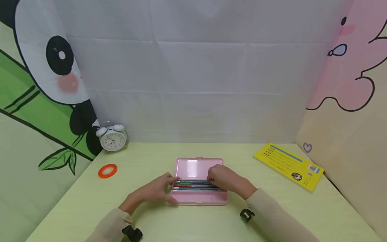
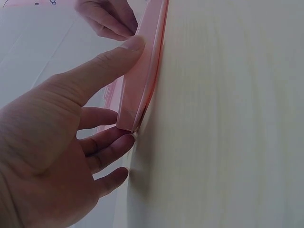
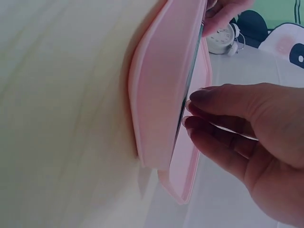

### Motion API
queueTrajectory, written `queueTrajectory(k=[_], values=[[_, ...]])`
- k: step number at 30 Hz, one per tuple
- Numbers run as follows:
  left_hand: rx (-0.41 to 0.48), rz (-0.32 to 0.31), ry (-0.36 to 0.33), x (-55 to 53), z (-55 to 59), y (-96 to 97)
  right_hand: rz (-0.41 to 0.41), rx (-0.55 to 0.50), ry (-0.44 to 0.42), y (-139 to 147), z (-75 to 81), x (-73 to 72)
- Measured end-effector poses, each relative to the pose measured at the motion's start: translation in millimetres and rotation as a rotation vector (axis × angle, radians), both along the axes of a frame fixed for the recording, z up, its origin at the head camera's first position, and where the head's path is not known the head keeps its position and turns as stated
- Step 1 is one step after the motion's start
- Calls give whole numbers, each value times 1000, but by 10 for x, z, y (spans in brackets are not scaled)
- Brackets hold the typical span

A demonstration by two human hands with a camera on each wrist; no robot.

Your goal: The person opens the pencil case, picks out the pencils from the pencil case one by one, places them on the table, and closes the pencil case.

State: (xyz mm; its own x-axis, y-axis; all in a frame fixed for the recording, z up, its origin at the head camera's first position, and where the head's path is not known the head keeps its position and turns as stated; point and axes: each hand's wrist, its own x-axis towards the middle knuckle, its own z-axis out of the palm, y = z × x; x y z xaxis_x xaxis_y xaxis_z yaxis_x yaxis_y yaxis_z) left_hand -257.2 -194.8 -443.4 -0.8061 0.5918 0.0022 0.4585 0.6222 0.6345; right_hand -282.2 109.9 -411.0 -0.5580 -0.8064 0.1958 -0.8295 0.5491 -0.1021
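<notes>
A pink pencil case (image 1: 201, 198) lies on the table with its lid (image 1: 184, 168) raised at the back. Inside it, several pens (image 1: 198, 185) lie side by side, lengthwise. My left hand (image 1: 158, 191) holds the case's left end, thumb on the front wall and fingers round the corner, as the left wrist view shows (image 2: 57, 123). At the right ends of the pens is my right hand (image 1: 225, 178), fingers curled and fingertips together. In the right wrist view, thumb and fingertips (image 3: 202, 97) pinch at a pen along the case's rim; the pinched part is mostly hidden.
A white alarm clock (image 1: 113, 139) stands at the back left, with an orange ring (image 1: 107, 166), perhaps a tape roll, in front of it. A yellow booklet (image 1: 290, 166) lies at the right. A white sheet (image 1: 199, 74) hangs behind the table (image 1: 145, 154).
</notes>
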Motion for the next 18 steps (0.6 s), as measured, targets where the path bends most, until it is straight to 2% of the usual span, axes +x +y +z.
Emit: queueTrajectory(k=[6,11,18], values=[[10,-7,-13,0,-2,-4,-59,43,13,-120,-16,49],[4,-7,-8,6,4,1,-54,52,93,-174,-49,53],[3,6,-9,0,-7,0,-67,59,120,-209,-74,23]])
